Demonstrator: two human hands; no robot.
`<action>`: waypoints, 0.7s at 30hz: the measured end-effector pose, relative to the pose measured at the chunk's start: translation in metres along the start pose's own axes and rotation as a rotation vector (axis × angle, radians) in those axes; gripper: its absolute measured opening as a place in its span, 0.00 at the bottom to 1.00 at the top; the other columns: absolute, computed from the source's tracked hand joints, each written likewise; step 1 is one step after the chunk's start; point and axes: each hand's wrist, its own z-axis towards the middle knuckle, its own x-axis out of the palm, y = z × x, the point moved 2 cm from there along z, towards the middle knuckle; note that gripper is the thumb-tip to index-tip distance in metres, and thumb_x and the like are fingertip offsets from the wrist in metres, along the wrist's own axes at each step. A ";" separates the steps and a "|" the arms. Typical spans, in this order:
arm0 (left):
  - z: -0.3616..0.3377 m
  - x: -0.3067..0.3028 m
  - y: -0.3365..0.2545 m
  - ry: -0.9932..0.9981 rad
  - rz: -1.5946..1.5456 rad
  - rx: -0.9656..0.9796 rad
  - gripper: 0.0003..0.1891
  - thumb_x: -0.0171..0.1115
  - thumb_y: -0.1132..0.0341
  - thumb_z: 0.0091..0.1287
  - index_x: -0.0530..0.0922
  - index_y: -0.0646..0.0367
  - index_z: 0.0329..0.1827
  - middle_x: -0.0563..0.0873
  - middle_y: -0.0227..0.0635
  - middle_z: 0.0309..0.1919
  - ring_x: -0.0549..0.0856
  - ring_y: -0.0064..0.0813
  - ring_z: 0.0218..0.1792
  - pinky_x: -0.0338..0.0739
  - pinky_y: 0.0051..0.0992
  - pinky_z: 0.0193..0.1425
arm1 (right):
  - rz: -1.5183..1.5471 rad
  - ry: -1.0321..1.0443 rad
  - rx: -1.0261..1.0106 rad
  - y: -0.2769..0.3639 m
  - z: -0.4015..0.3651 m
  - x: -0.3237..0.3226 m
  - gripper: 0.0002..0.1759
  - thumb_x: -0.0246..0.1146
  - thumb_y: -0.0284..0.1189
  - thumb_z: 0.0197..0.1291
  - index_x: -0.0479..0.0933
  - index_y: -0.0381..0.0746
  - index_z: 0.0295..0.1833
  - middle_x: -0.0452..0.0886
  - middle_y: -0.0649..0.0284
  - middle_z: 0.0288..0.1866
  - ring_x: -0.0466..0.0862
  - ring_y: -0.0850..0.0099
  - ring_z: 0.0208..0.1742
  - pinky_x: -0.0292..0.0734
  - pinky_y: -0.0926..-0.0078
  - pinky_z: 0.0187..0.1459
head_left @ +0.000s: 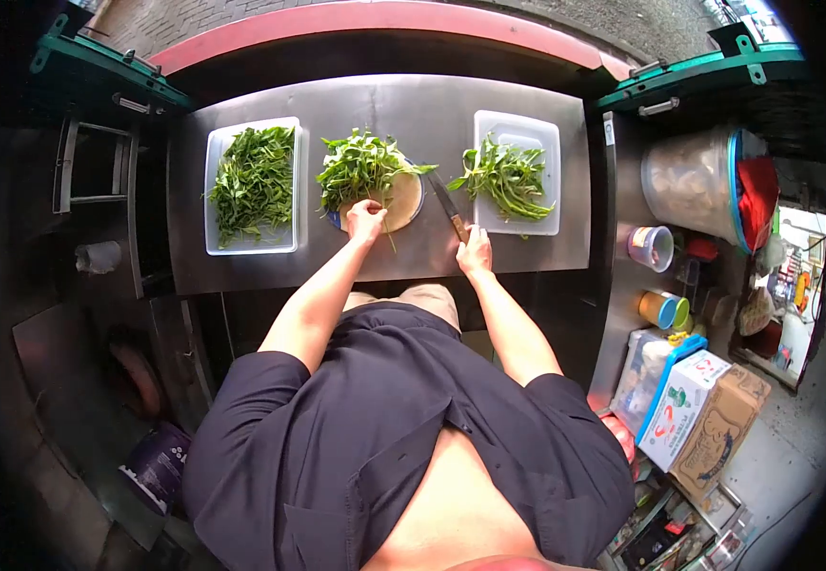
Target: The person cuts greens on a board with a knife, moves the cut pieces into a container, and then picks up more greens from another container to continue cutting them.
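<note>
My right hand (475, 252) is wrapped round the wooden handle of a knife (445, 203), whose blade points up and left, between the round board and the right tray. My left hand (366, 221) pinches at the lower edge of a pile of leafy greens (360, 167); a thin stem hangs below its fingers. The greens cover much of a round cutting board (405, 202). At the left, a white tray (296, 228) holds many leafy pieces (253, 181). A second white tray (548, 143) at the right holds longer-stemmed greens (508, 181).
The steel table (337, 271) ends just in front of my body. On the right side stand a large clear tub (689, 181), a small plastic cup (651, 247), a blue-lidded container (646, 371) and a cardboard box (722, 428). A red ledge (384, 17) runs beyond the table.
</note>
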 end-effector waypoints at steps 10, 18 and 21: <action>0.001 0.005 -0.002 -0.012 0.033 -0.017 0.09 0.77 0.61 0.59 0.92 0.57 0.35 0.93 0.40 0.37 0.92 0.36 0.41 0.85 0.33 0.51 | 0.276 -0.052 0.228 0.020 -0.066 0.002 0.12 0.51 0.32 0.72 0.75 0.37 0.52 0.84 0.41 0.42 0.85 0.39 0.48 0.78 0.47 0.50; 0.019 0.010 -0.001 0.035 0.099 -0.091 0.06 0.76 0.65 0.55 0.92 0.55 0.34 0.93 0.43 0.37 0.92 0.42 0.42 0.86 0.37 0.53 | 0.251 0.178 0.135 0.081 -0.111 -0.023 0.20 0.59 0.41 0.74 0.78 0.45 0.65 0.87 0.42 0.45 0.87 0.43 0.53 0.82 0.50 0.49; 0.034 0.018 0.014 0.072 0.074 -0.134 0.06 0.76 0.66 0.55 0.93 0.54 0.35 0.93 0.43 0.37 0.93 0.42 0.42 0.87 0.36 0.54 | 0.226 0.204 0.141 0.096 -0.111 -0.022 0.19 0.59 0.39 0.74 0.78 0.45 0.65 0.87 0.42 0.43 0.87 0.43 0.50 0.83 0.51 0.48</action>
